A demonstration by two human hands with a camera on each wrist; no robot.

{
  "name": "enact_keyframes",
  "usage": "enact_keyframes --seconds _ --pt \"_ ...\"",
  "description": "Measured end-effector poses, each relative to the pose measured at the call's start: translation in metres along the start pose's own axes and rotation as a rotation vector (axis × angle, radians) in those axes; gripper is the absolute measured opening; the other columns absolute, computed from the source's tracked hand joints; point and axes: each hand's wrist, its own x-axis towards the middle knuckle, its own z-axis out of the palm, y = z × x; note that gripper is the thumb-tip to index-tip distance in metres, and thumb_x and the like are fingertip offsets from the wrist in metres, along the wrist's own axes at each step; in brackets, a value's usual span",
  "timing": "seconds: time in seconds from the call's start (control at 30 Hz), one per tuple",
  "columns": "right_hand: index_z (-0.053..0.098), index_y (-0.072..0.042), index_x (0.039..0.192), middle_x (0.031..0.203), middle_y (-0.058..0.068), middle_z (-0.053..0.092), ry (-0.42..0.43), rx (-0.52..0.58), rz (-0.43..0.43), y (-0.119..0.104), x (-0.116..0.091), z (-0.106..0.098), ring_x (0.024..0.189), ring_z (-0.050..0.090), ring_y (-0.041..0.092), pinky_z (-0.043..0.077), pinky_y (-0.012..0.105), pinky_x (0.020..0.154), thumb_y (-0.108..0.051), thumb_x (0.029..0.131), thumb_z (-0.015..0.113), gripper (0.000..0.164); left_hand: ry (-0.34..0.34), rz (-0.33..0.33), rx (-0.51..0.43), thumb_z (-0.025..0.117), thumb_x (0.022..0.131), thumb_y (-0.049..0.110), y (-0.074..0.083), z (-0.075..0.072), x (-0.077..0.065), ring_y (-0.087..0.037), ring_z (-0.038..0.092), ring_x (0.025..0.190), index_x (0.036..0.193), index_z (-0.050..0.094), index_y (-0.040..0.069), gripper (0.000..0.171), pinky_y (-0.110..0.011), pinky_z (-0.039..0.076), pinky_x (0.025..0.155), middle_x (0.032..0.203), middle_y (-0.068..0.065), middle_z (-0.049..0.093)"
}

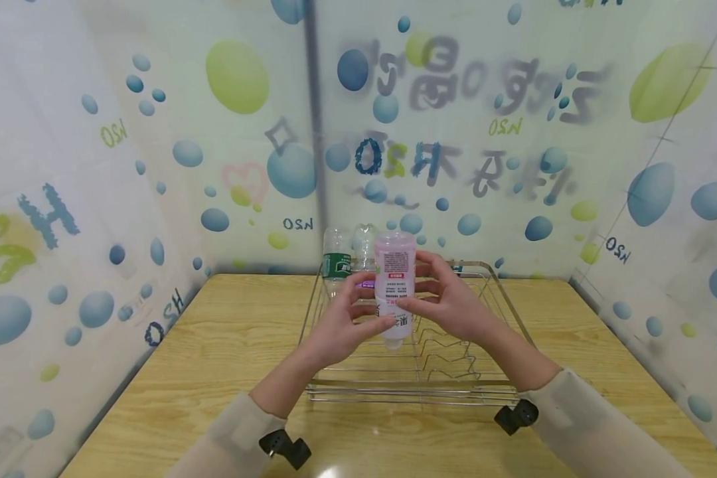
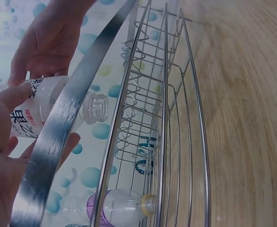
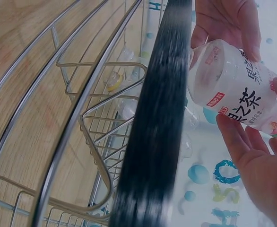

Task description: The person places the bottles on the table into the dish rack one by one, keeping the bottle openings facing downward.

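Both hands hold a clear plastic bottle (image 1: 396,265) upside down above the wire rack (image 1: 412,383). It has a white label with black and red lettering and a pinkish base end. My left hand (image 1: 340,325) grips one side, thumb across the label, while my right hand (image 1: 454,302) holds the opposite side with spread, bent fingers. In the left wrist view the open threaded bottle neck (image 2: 97,109) shows without a cap. From the right wrist, the label (image 3: 242,101) appears between the two hands.
At the rack's back left, a green-labelled bottle (image 1: 337,265) and another clear bottle (image 1: 364,242) with a purple label stand neck down. Wavy wire dividers (image 1: 451,365) line the rack's right half. It sits on a wooden table (image 1: 215,392) backed by a patterned curtain (image 1: 239,166).
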Motion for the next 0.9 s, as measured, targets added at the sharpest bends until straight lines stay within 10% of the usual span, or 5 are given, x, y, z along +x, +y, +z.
enact_keyframes --seconds 0.23,0.7,0.9 --pt "0.027 -0.013 0.17 0.147 0.022 0.055 0.014 -0.003 -0.029 0.001 -0.001 -0.003 0.129 0.067 0.04 0.064 0.049 0.107 -0.007 0.103 0.077 0.084 0.005 0.048 0.065 0.078 0.104 0.021 -0.004 -0.018 -0.011 -0.038 0.061 0.144 0.164 0.04 0.023 0.071 -0.057 0.057 0.116 0.158 -0.014 0.057" --pt "0.029 -0.011 0.168 0.144 0.022 0.057 0.039 -0.023 -0.006 0.007 -0.006 -0.011 0.126 0.067 0.038 0.064 0.052 0.106 -0.006 0.102 0.078 0.082 0.322 0.038 0.278 0.072 0.109 0.02 -0.049 -0.09 -0.062 -0.024 0.069 0.126 0.143 0.066 0.009 0.037 -0.022 0.058 0.102 0.145 -0.011 0.068" --pt "0.028 -0.01 0.169 0.144 0.022 0.056 0.041 -0.024 -0.011 0.009 -0.005 -0.013 0.125 0.067 0.039 0.064 0.048 0.104 -0.006 0.103 0.076 0.081 0.19 -0.024 0.135 0.061 0.114 0.021 -0.076 -0.095 -0.075 -0.03 0.068 0.13 0.152 0.057 0.002 0.043 -0.025 0.063 0.096 0.154 -0.025 0.058"
